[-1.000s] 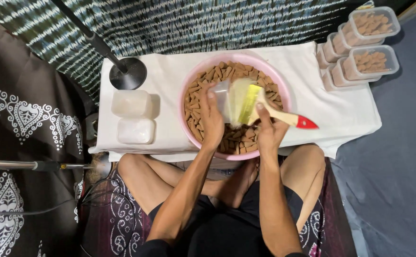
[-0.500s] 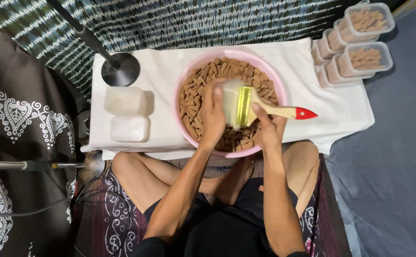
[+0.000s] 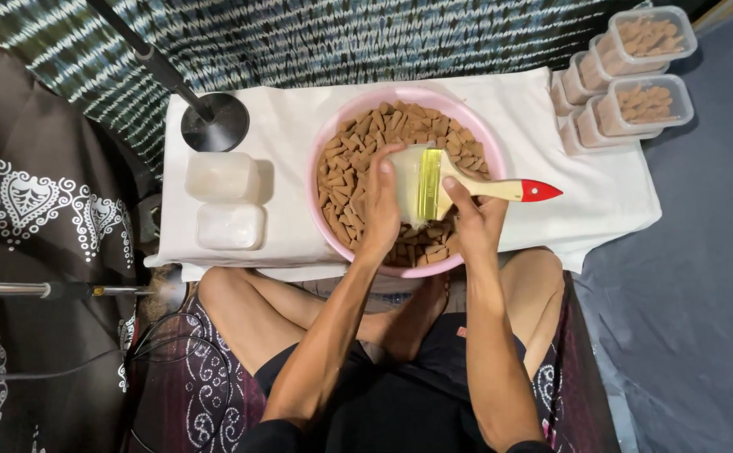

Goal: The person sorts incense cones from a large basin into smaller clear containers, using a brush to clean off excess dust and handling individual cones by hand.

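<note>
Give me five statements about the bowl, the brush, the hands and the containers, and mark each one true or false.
1. The right hand grips the wooden handle of a brush with a red tip. True.
2. The pink bowl is filled with water. False: it holds many small brown pieces.
3. The left hand rests on a clear container held over the bowl. True.
4. Two lidded containers to the left of the bowl are full of brown pieces. False: they look whitish, with no brown pieces visible.
5. The containers at the far right corner are stacked and hold brown pieces. True.
</note>
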